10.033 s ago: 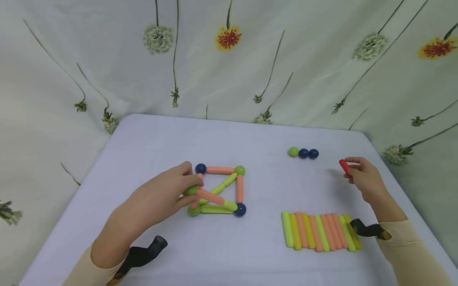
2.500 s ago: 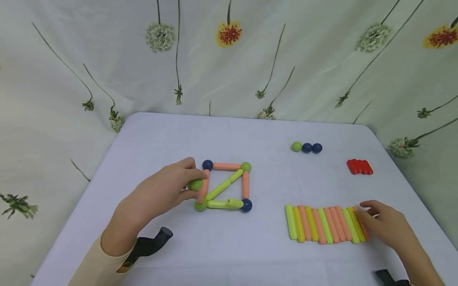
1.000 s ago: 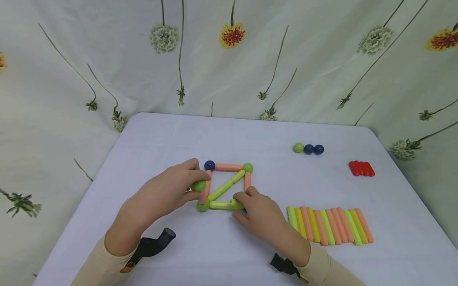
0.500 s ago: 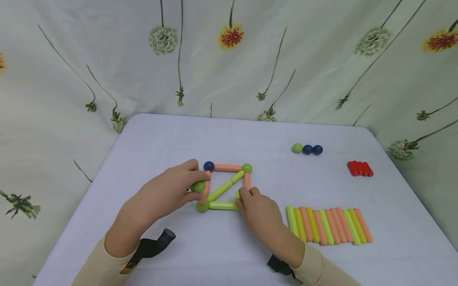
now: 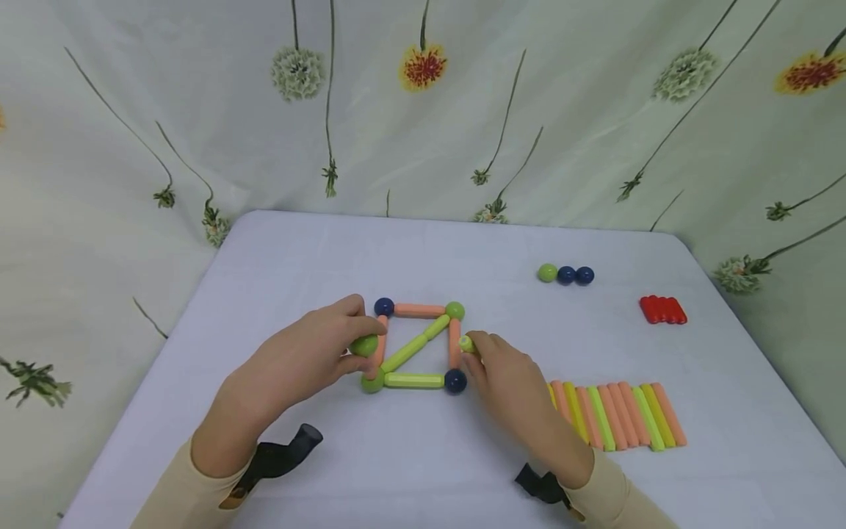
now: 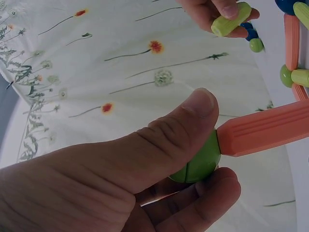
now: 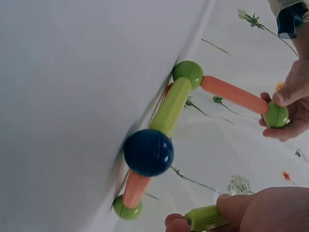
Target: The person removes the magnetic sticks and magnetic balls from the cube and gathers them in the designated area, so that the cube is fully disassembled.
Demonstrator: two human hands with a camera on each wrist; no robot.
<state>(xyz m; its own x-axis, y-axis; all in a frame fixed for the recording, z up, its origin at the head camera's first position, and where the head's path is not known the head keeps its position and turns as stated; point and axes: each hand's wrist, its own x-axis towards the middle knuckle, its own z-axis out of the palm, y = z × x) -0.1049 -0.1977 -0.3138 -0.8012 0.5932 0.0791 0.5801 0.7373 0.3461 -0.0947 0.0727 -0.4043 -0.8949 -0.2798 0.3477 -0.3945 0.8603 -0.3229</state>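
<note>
My left hand (image 5: pixel 311 353) pinches a green ball (image 6: pixel 203 162) between thumb and fingers. From that ball an orange rod (image 7: pixel 234 94) runs down to the green ball (image 7: pixel 188 75) at the near-left corner of a square frame. Orange and lime rods with balls at the corners make up this frame, and a lime diagonal (image 5: pixel 415 344) crosses it. Just right of the frame, my right hand (image 5: pixel 512 397) pinches a short lime rod (image 7: pixel 205 218), held off the table. The navy ball (image 5: pixel 455 381) marks the near-right corner, close to that hand.
One green and two navy balls (image 5: pixel 565 275) line up at the back right. Red pieces (image 5: pixel 663 309) lie side by side at the right. A row of orange, yellow and lime rods (image 5: pixel 617 416) lies behind my right forearm, partly covered. A flowered cloth (image 5: pixel 370 110) hangs behind the table.
Red pieces now lie at the right, and the rod row gained an orange rod. My right hand took the short lime rod from the near-right corner and moved right; the left hand stayed.
</note>
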